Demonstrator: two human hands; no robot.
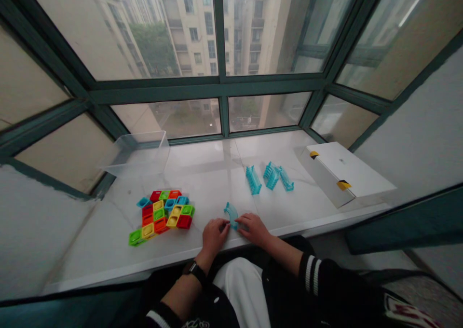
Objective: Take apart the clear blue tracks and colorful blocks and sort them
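While green-framed windows (223, 85) stand beyond the left hand (215, 236) and the right hand (253, 228), a white ledge (208, 166) spreads beneath them. Coloured blocks (159, 215) lie to their left. Both hands, fingers nearly closed, hold between them a translucent blue piece (232, 213).

Sill (213, 169): lane to back edge open between blocks (159, 214) and blue pieces (271, 175); tub (144, 159) obstructs back-left corner, box (347, 169) right end.

Blocks (159, 214) lie left of the frontmost piece (232, 211).
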